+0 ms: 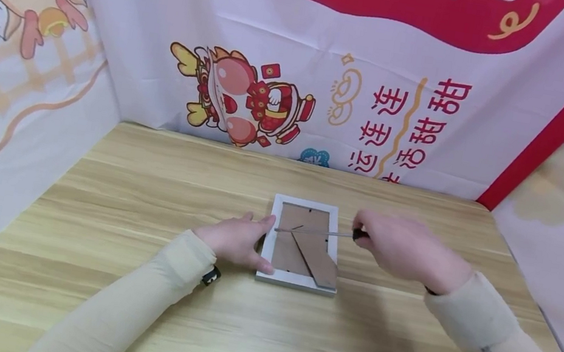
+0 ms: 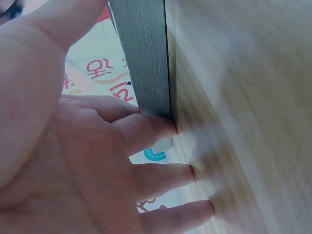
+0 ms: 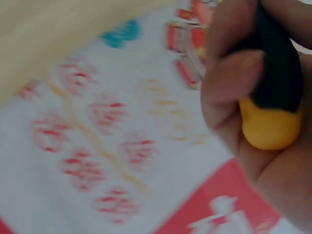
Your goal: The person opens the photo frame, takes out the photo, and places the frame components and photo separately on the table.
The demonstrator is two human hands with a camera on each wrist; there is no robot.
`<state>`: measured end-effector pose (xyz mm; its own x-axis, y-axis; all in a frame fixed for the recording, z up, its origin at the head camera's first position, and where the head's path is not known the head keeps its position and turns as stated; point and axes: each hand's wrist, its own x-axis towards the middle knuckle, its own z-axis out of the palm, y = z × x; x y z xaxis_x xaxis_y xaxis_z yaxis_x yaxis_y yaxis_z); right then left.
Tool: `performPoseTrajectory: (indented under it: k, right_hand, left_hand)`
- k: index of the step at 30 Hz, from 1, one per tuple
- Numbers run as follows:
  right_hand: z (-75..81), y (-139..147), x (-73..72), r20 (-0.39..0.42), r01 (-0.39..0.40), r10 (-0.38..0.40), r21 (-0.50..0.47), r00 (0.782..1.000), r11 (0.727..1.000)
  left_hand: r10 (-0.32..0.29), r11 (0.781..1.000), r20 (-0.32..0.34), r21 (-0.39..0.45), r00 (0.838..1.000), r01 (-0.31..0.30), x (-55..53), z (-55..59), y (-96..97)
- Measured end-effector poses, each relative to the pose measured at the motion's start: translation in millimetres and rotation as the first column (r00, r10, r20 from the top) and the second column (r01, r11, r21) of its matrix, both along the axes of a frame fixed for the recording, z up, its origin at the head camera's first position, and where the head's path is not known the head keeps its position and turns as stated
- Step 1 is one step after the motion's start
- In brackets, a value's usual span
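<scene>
A white photo frame (image 1: 336, 243) lies face down on the table, showing its brown backboard (image 1: 283, 256) and a slanting easel stand (image 1: 315, 254). At the frame's left side my left hand (image 1: 241, 240) steadies it, thumb over the near left corner and index finger at the left edge. In the left wrist view, the other fingers (image 2: 168, 176) reach straight down to the tabletop beside the frame's side (image 2: 145, 58). My right hand (image 1: 406, 248) grips a screwdriver by its black and yellow handle (image 3: 275, 124). The shaft (image 1: 325, 233) crosses above the backboard, its tip at the frame's left inner edge.
The wood-grain table (image 1: 159, 181) extends around the frame. Behind it hangs a printed white and red cloth (image 1: 294, 30), with more printed cloth (image 1: 16, 72) at the left and right sides. Small dark tabs (image 1: 327, 241) sit along the backboard's edge.
</scene>
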<state>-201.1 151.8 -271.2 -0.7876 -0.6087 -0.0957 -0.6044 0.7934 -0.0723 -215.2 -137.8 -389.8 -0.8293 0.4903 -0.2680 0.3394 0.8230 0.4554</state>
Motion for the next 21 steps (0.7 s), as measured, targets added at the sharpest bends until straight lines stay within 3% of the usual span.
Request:
performPoseTrajectory:
  k: [2,5,8,11,16,21]
  right_hand:
    - [-16.7,17,0.0,0.025,0.007,-0.005,-0.077,1.000,0.997]
    - [-43.4,35,-2.8,-0.032,-0.020,0.015,-0.175,0.999,0.984]
    - [-67.8,44,-7.4,-0.127,-0.045,0.018,-0.213,0.992,0.976]
    - [-87.3,48,-11.5,-0.136,-0.043,0.010,-0.245,0.991,0.969]
    - [-108.0,47,-14.5,-0.131,-0.022,-0.015,-0.275,0.991,0.961]
    - [-116.3,45,-14.7,-0.136,-0.005,-0.035,-0.285,0.990,0.959]
  left_hand:
    - [-0.002,1.000,0.000,-0.003,1.000,0.002,-0.5,0.0,0.2]
    - [0.005,1.000,0.007,0.001,1.000,-0.005,-1.0,0.5,-0.3]
    - [0.012,1.000,0.014,0.003,1.000,-0.012,-0.6,1.1,-1.2]
    - [0.013,1.000,0.016,0.006,1.000,-0.013,-0.2,0.7,-2.1]
    - [0.010,1.000,0.013,0.008,1.000,-0.010,0.0,-0.8,-1.4]
    - [0.002,1.000,0.008,-0.003,1.000,-0.002,-0.4,0.3,1.6]
